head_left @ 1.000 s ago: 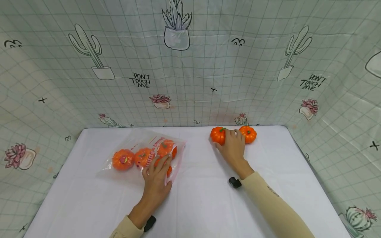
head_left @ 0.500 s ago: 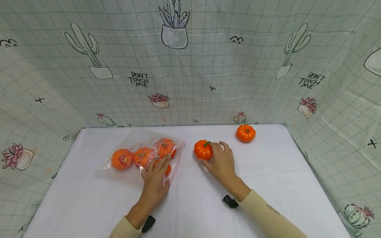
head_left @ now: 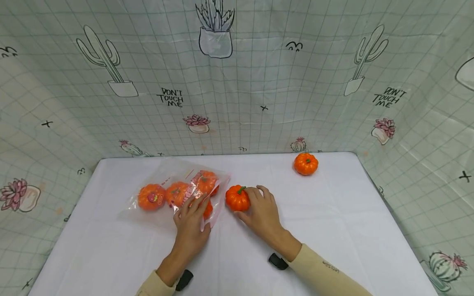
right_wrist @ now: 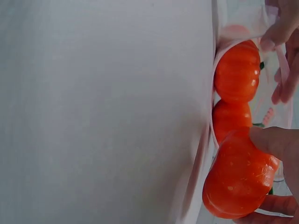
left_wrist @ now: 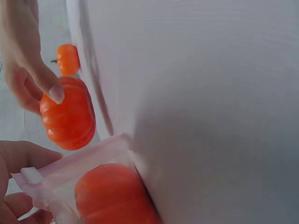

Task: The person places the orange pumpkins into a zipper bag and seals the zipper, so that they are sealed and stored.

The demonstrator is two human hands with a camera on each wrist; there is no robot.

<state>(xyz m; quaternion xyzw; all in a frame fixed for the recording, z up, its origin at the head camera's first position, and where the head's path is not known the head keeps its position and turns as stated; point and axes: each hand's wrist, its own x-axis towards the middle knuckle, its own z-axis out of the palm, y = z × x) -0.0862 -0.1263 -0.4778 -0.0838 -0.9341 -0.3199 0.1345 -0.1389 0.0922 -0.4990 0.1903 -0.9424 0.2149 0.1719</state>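
The right hand (head_left: 262,211) grips a glossy, ribbed orange pumpkin (head_left: 237,199) just beside a clear, creased plastic bag (head_left: 166,172). The left hand (head_left: 191,231) pinches the bag's pink rim (left_wrist: 88,156). The right wrist view reveals this rim gaping; only the head view shows four bagged pumpkins (head_left: 177,194).

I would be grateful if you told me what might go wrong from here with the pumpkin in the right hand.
1. The held pumpkin, gripped by the right hand beside the open mouth of the clear bag, might snag the thin plastic.
2. Two bagged pumpkins sit just inside that mouth, so they might block another or roll out.
3. The left hand alone holds the mouth; if it slips, the opening might sag.
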